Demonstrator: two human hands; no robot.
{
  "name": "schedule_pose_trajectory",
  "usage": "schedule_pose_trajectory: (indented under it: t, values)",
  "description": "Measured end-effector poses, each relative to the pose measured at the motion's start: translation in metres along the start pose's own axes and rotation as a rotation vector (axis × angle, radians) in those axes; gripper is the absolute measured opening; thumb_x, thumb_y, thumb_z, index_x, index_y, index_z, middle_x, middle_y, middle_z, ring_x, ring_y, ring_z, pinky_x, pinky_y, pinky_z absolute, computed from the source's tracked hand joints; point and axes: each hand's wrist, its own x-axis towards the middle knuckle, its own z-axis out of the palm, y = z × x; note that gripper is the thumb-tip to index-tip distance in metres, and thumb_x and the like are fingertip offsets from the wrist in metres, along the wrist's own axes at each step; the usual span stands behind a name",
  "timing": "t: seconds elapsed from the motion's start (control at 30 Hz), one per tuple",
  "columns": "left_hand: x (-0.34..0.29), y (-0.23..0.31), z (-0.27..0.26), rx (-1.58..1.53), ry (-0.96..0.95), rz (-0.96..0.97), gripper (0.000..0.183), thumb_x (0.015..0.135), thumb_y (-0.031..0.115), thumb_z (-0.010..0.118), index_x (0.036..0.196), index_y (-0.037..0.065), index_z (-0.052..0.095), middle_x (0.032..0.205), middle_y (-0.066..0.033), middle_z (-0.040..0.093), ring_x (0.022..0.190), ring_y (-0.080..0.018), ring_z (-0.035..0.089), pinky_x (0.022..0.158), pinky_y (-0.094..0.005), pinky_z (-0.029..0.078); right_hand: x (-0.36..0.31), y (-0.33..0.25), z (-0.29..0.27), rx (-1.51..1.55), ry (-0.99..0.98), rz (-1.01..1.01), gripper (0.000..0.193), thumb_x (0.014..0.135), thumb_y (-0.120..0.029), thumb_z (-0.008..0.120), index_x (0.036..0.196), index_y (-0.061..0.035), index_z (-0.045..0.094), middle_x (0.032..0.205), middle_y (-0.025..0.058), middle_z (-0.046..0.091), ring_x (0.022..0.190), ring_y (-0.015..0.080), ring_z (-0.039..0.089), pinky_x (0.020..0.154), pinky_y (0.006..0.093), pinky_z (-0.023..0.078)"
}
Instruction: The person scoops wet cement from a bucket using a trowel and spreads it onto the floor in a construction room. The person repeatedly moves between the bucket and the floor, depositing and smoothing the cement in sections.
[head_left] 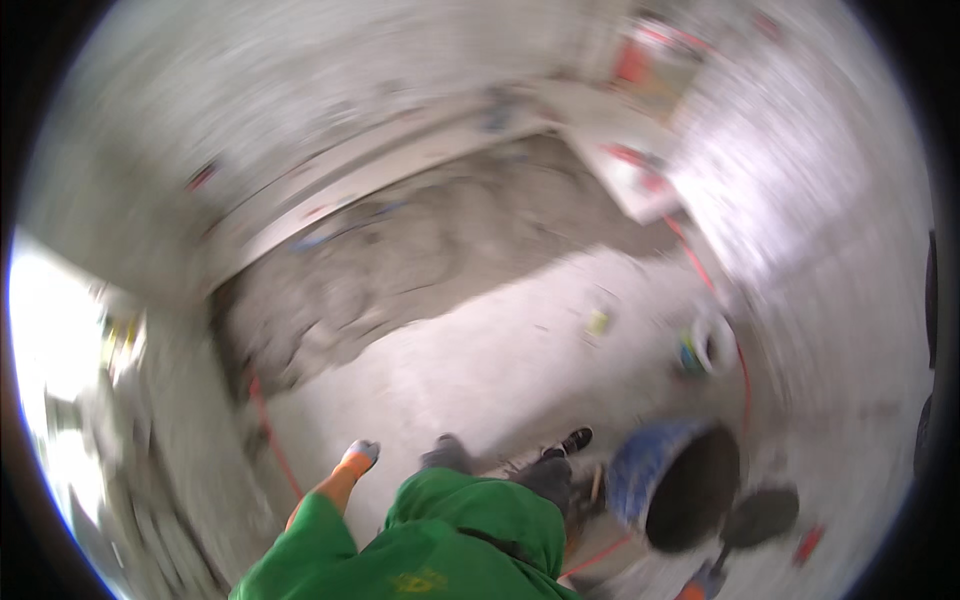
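Observation:
My right hand [708, 578], in a grey glove with an orange cuff, grips the handle of a trowel [762, 516] at the lower right. The trowel's blade looks dark, as if coated with mortar. Just left of it stands a blue bucket [640, 470], its wide mouth turned toward the trowel and its inside dark grey. My left hand [365, 453], gloved the same way, hangs over the pale floor and touches nothing that I can see. Motion blur smears its fingers.
A rough grey mortar bed [440, 245] spreads across the far floor, beyond a pale smooth strip [470, 365]. A red cord [743, 385] runs along the right wall. Near it lies a white ring-shaped object [713, 343]. A small yellow item [598, 322] sits on the floor.

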Motion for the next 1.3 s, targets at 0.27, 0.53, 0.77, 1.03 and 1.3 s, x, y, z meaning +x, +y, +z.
schedule_pose_trajectory:
  t: [0.27, 0.53, 0.77, 1.03, 1.3]
  values:
    - [-0.097, -0.142, 0.003, -0.462, -0.030, -0.506, 0.046, 0.079, 0.036, 0.042, 0.105, 0.003, 0.061, 0.113, -0.0200, 0.056, 0.108, -0.0350, 0.051, 0.092, -0.0395, 0.040, -0.112, -0.268, 0.080, 0.739, -1.215, 0.161, 0.021, 0.085, -0.028, 0.051, 0.078, -0.0078, 0.055, 0.061, 0.0105, 0.052, 0.053, 0.0273, 0.049, 0.046, 0.0389, 0.039]
    - [-0.108, -0.243, -0.068, -0.713, 0.473, -0.550, 0.042, 0.080, 0.038, 0.046, 0.101, 0.005, 0.060, 0.109, -0.0208, 0.056, 0.105, -0.0362, 0.051, 0.090, -0.0407, 0.040, -0.194, -0.462, 0.073, 0.633, -2.094, 0.331, 0.027, 0.084, -0.034, 0.052, 0.066, -0.0148, 0.047, 0.046, 0.0011, 0.040, 0.036, 0.0184, 0.038, 0.033, 0.0342, 0.031]
    - [-0.051, -0.385, -0.248, -0.584, 0.878, -0.569, 0.035, 0.081, 0.033, 0.051, 0.103, 0.006, 0.057, 0.102, -0.0175, 0.059, 0.098, -0.0338, 0.054, 0.085, -0.0405, 0.042, -0.394, -0.757, -0.038, 0.565, -2.038, -0.175, 0.034, 0.085, -0.033, 0.056, 0.059, -0.0142, 0.043, 0.043, -0.0019, 0.036, 0.029, 0.0117, 0.035, 0.028, 0.0239, 0.028]
    - [0.103, -0.559, -0.418, 0.138, 1.171, -0.538, 0.055, 0.078, 0.028, 0.057, 0.126, 0.006, 0.041, 0.129, -0.0179, 0.041, 0.121, -0.0359, 0.037, 0.099, -0.0463, 0.030, -0.609, -1.023, -0.070, 1.050, -1.914, -0.351, 0.026, 0.090, -0.029, 0.046, 0.070, -0.0122, 0.051, 0.048, -0.0020, 0.042, 0.030, 0.0107, 0.038, 0.026, 0.0240, 0.031]
    - [0.223, -0.705, -0.479, 0.592, 1.449, -0.785, 0.064, 0.074, 0.024, 0.062, 0.131, 0.008, 0.036, 0.129, -0.0153, 0.042, 0.118, -0.0324, 0.040, 0.098, -0.0412, 0.032, -0.873, -1.124, 0.107, 1.446, -2.024, -0.460, 0.024, 0.087, -0.029, 0.054, 0.082, -0.0068, 0.049, 0.052, -0.0008, 0.044, 0.037, 0.0108, 0.043, 0.032, 0.0258, 0.039]
